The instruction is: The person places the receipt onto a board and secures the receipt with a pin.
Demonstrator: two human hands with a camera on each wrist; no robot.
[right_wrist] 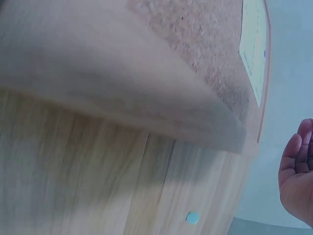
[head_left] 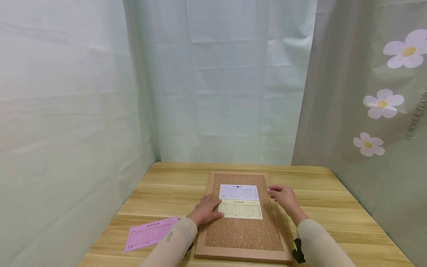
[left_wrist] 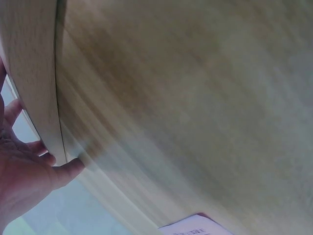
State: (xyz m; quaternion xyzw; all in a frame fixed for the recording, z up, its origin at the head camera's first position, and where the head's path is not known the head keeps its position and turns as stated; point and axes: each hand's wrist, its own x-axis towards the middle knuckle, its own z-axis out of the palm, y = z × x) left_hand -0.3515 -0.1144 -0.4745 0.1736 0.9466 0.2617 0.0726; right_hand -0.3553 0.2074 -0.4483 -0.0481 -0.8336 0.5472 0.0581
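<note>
A corkboard (head_left: 243,235) with a light wooden frame lies on the table. On it a white printed slip (head_left: 230,193) bears a purple thumbtack (head_left: 238,186) at its top edge. Directly below lies a yellow printed slip (head_left: 241,211). My left hand (head_left: 207,211) rests over the left frame, its thumb and a fingertip at the yellow slip's left edge. Just right of the board, my right hand (head_left: 283,196) pinches a small pale thing, apparently a thumbtack (head_left: 268,189); in the right wrist view the fingertips are partly cut off.
A pink printed slip (head_left: 150,233) lies on the wooden table (head_left: 333,215) left of the board, partly behind the left sleeve. A small teal disc (right_wrist: 192,217) sits on the table right of the board. Pale curtains (head_left: 230,81) stand around the table.
</note>
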